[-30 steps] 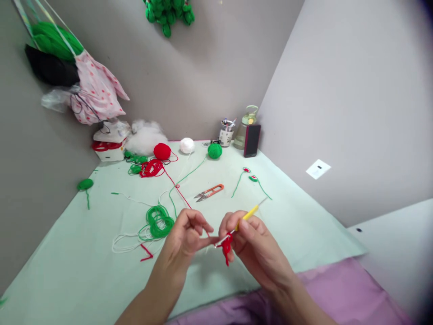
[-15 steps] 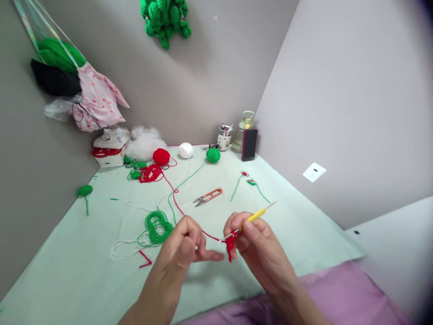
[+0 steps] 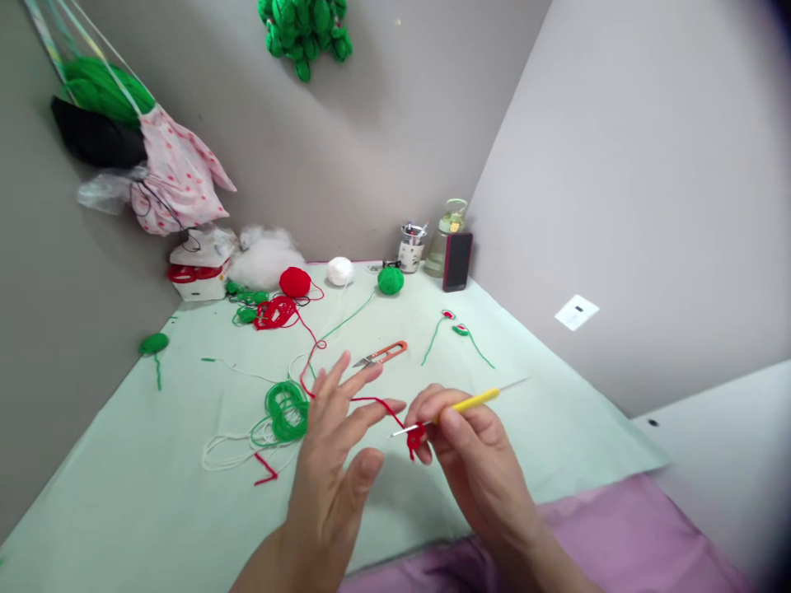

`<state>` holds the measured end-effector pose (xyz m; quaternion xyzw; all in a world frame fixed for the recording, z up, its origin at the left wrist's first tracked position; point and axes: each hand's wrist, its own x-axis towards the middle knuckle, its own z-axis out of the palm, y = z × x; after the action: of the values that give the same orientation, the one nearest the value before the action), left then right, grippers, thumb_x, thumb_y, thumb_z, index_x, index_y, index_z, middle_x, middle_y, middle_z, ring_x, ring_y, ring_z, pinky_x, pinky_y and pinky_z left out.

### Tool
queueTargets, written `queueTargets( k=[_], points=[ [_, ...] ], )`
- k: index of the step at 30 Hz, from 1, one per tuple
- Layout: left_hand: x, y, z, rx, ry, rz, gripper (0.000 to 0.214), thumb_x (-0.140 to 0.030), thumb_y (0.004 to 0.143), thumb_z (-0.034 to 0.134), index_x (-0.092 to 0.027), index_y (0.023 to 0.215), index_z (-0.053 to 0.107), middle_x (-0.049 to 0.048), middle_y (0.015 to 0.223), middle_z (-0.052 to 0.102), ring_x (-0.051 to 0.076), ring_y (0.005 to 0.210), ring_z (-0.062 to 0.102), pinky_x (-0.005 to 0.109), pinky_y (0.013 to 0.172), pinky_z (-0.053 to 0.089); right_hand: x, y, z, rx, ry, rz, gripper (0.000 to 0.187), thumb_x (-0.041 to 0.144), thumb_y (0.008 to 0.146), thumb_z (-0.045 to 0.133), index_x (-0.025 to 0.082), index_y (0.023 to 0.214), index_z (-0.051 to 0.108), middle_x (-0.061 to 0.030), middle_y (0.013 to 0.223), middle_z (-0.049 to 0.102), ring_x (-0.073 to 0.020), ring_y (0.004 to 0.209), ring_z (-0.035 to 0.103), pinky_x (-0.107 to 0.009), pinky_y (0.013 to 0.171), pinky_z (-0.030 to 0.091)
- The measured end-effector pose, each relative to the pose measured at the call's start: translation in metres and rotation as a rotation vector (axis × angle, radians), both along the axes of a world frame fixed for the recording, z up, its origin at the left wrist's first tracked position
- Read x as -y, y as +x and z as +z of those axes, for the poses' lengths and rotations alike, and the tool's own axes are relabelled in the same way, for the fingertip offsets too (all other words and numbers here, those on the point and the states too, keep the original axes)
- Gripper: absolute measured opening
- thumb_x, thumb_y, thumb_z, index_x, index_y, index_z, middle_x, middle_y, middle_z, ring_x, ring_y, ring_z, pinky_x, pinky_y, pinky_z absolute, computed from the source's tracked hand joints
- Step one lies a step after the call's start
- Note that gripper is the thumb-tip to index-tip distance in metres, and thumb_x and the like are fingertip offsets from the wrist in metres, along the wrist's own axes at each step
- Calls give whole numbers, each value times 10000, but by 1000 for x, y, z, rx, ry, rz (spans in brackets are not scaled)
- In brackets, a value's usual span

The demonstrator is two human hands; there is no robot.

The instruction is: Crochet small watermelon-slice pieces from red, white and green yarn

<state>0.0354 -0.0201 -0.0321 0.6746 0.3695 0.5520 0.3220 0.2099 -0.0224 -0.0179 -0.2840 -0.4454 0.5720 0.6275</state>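
Observation:
My right hand [image 3: 473, 449] is closed round a crochet hook [image 3: 477, 401] with a yellow handle, its metal tip pointing left. A small red crochet piece [image 3: 414, 442] hangs on the hook's shaft, against my right fingertips. My left hand [image 3: 337, 453] is open, fingers spread, just left of the hook. Red yarn [image 3: 375, 400] runs from the piece past my left fingers and back over the table to a red yarn ball [image 3: 295, 282]. Part of the strand is hidden behind my left hand.
Thread snips [image 3: 383, 355] lie beyond my hands. Green yarn coils [image 3: 286, 412] and a short red strand [image 3: 265, 471] are at left. Two small crocheted pieces, one of them red and green [image 3: 461, 329], lie at right. A phone [image 3: 457, 262] leans by a bottle [image 3: 436, 251] at the back.
My left hand has gone from curled fingers to spread fingers, and the red yarn now passes by them. The hook has shifted slightly, and the red piece sits a little higher and further left.

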Motion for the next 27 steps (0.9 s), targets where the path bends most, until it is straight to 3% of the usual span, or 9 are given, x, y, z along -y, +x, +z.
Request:
queueTargets(
  k=[2, 4, 8, 12, 15, 19, 23, 27],
  points=[
    [2, 2, 0, 114, -231, -143, 402, -576, 1011, 641, -335, 1286, 807, 86, 1429, 729, 356, 1473, 516, 512, 1225, 370, 1, 1, -4, 63, 56, -38, 208, 427, 991, 764, 257, 936, 871, -31, 873, 729, -97, 661, 600, -213, 614, 505],
    [5, 6, 2, 272, -462, -240, 397, -516, 950, 761, -346, 1307, 802, 77, 1252, 792, 307, 1224, 683, 424, 1063, 526, 2, 2, -7, 125, 109, -78, 187, 411, 1012, 742, 277, 980, 870, -30, 897, 741, -108, 695, 612, -219, 626, 506],
    [10, 17, 8, 559, -727, -234, 352, -411, 857, 891, -347, 1201, 852, 21, 924, 806, 169, 820, 677, 264, 798, 559, 3, 1, -12, 222, 193, -131, 182, 368, 1048, 695, 300, 1025, 862, -34, 923, 766, -131, 750, 628, -228, 628, 511],
    [10, 21, 7, 627, -770, -197, 326, -376, 821, 928, -367, 1142, 872, -9, 838, 770, 124, 750, 628, 201, 709, 513, 2, -1, -14, 272, 219, -172, 177, 358, 1054, 688, 311, 1034, 857, -29, 931, 785, -134, 748, 626, -227, 620, 513],
    [10, 18, 5, 605, -777, -209, 329, -383, 820, 928, -380, 1144, 872, -8, 845, 764, 119, 760, 622, 195, 732, 513, 3, 0, -14, 302, 230, -185, 177, 358, 1055, 686, 313, 1044, 857, -31, 941, 790, -138, 755, 634, -234, 628, 519],
    [12, 15, 4, 562, -775, -157, 287, -414, 839, 908, -352, 1118, 883, -3, 807, 744, 109, 685, 562, 190, 645, 484, 5, 1, -15, 324, 246, -184, 182, 354, 1057, 683, 313, 1046, 860, -36, 926, 789, -145, 752, 642, -242, 620, 520],
    [11, 15, 5, 580, -801, -143, 399, -379, 793, 949, -347, 1181, 863, -20, 760, 707, 97, 645, 534, 165, 561, 430, 3, 0, -15, 334, 254, -182, 183, 353, 1058, 681, 295, 1061, 856, -52, 947, 786, -156, 784, 667, -260, 647, 550],
    [11, 22, 7, 670, -790, -130, 603, -317, 746, 984, -357, 1318, 799, -26, 798, 709, 112, 722, 601, 205, 728, 528, 5, 0, -15, 399, 323, -202, 189, 342, 1068, 657, 288, 1109, 834, -63, 956, 768, -184, 817, 722, -288, 658, 613]
  ],
)
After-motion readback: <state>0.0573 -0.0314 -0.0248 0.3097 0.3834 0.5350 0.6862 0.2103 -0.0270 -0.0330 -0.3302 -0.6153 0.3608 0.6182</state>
